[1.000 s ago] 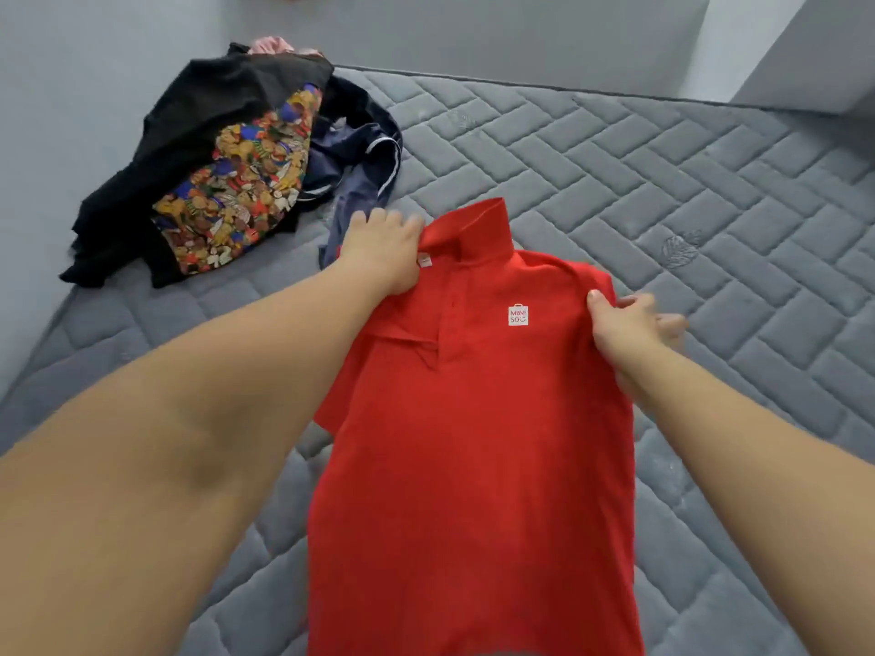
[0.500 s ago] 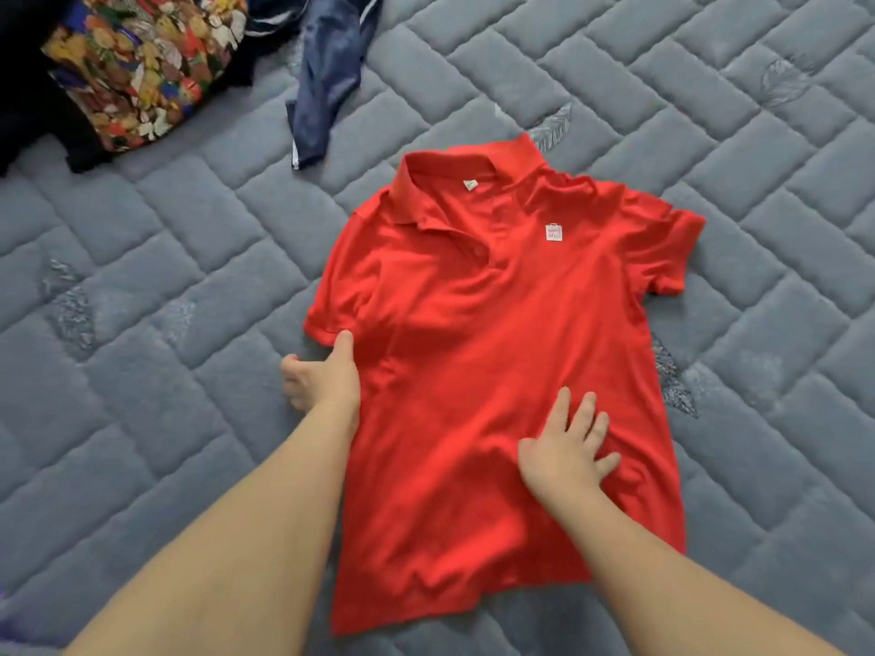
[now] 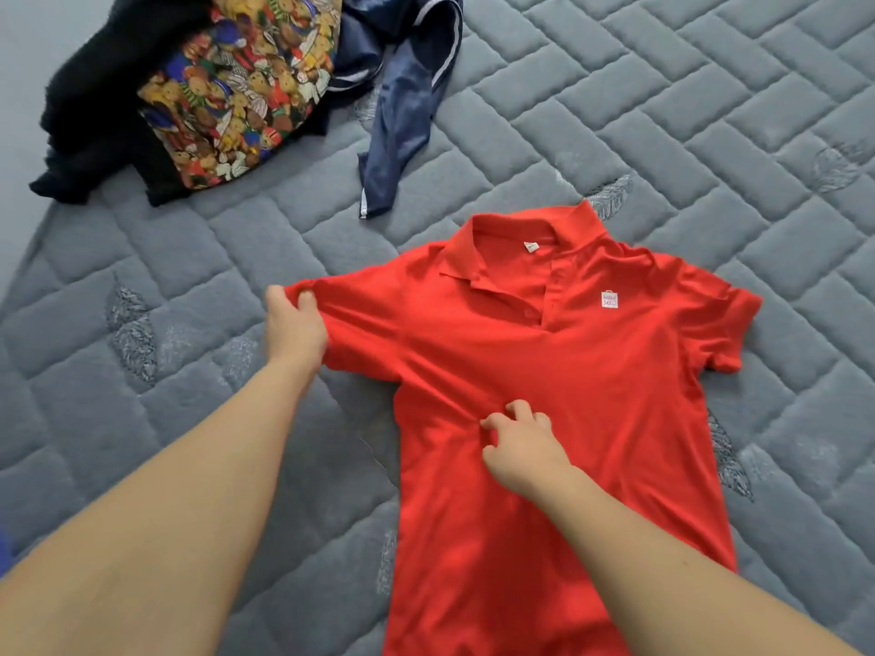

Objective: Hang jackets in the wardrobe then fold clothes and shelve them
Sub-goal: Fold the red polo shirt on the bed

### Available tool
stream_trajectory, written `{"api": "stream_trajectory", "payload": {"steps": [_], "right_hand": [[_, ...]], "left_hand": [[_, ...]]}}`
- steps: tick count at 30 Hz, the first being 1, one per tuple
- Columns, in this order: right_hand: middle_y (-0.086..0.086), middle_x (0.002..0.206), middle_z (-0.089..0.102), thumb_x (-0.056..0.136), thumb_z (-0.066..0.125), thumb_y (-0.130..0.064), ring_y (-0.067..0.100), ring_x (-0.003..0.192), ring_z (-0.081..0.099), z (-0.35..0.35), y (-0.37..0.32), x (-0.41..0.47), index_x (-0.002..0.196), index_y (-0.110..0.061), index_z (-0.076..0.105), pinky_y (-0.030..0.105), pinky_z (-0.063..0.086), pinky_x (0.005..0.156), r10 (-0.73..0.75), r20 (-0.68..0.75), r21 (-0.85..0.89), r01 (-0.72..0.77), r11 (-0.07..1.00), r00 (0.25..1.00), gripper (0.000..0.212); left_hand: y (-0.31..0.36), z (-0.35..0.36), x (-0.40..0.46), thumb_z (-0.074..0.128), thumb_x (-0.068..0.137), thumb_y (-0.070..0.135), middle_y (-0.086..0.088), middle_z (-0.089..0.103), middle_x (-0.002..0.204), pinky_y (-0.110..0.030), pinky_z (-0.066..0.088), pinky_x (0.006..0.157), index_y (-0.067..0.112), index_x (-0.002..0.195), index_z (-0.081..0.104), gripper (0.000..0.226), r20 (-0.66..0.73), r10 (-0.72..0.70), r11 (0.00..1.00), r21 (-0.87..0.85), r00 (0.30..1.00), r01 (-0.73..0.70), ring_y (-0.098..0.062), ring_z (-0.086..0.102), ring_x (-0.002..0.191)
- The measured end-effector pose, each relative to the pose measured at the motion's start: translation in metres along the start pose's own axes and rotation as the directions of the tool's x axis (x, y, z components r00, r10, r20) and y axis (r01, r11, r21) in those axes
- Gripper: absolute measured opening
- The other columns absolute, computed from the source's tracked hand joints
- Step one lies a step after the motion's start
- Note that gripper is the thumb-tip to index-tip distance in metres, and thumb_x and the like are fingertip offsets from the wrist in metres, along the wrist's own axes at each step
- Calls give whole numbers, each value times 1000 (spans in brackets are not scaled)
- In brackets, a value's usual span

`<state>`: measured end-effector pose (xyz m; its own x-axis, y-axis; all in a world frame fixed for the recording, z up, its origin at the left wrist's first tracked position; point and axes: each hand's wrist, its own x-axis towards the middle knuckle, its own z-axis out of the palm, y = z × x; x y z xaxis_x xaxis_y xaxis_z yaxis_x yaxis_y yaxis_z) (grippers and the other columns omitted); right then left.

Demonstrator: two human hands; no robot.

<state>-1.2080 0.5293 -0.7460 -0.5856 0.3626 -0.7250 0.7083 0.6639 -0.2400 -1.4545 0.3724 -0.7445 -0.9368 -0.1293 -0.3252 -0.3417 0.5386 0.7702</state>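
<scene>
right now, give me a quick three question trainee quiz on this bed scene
1. True or false: the red short-sleeved polo shirt lies collar-up, front side showing, on the grey quilted mattress.
2. Which hand grips the shirt's sleeve end? A) left hand B) right hand
3. Fill in: the navy satin garment with white stripes lies beside a pile holding a black garment and a colourful ____-print cloth.

Key: 1 true; 2 A; 3 bear. The right hand's fingers bunch fabric at the shirt's middle.

Four garments (image 3: 568,395), two hands (image 3: 296,324).
</scene>
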Motion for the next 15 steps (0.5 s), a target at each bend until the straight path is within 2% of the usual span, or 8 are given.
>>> {"api": "stream_trajectory", "payload": {"steps": [2,4,5,6,8,11,13,15], "right_hand": [[1,138,37,91,47,-27,29,126,38,-7,6,6,126,-29,58,41,39,106,12,-12,79,-11,997,1000,37],[7,128,48,91,49,-25,31,121,47,-19,12,16,118,-21,63,38,41,104,55,-61,185,-43,982,997,31],[11,125,52,91,49,-25,33,119,51,-27,16,23,117,-17,63,38,41,103,97,-105,247,-68,967,990,31],[15,123,54,91,50,-25,35,118,52,-36,21,30,117,-15,63,38,42,102,153,-152,310,-100,945,976,31],[20,125,55,91,51,-27,38,119,52,-53,36,43,120,-12,62,39,40,101,306,-229,423,-189,886,924,34],[21,136,47,89,52,-31,39,128,44,-81,66,62,131,-13,54,41,35,106,587,-276,605,-337,722,761,46],[19,143,40,86,53,-31,39,132,39,-99,91,73,137,-13,46,41,31,109,781,-218,754,-407,515,586,54],[16,147,35,82,56,-30,37,133,39,-115,117,81,140,-12,37,42,32,112,908,-52,896,-381,226,417,63]], "left_hand": [[2,7,4,55,96,43,-20,59,125,-37,51,72,18,123,34,43,202,-219,975,-3,955,224,-30,62,93],[-1,21,-5,68,90,41,-16,59,130,-35,49,83,6,144,29,75,359,-385,921,93,850,378,-29,61,109],[-4,28,-10,70,89,36,-16,60,132,-33,50,84,0,143,38,73,396,-402,915,156,825,371,-28,60,111],[-8,36,-13,69,89,32,-18,61,130,-34,51,86,-3,135,50,61,390,-384,920,236,837,313,-30,60,113],[-6,46,-19,62,91,23,-26,63,125,-42,50,94,-5,122,61,42,311,-307,913,362,900,186,-38,58,116],[21,53,-24,52,90,12,-29,61,120,-44,45,89,-1,116,54,29,92,-104,924,377,990,62,-44,58,112],[44,61,-34,47,86,7,-25,60,115,-47,45,80,7,113,47,26,-1,110,869,485,994,-96,-47,59,101],[59,80,-55,48,84,5,-19,53,116,-48,48,75,14,117,45,35,99,347,682,655,933,-324,-44,61,95]]}}
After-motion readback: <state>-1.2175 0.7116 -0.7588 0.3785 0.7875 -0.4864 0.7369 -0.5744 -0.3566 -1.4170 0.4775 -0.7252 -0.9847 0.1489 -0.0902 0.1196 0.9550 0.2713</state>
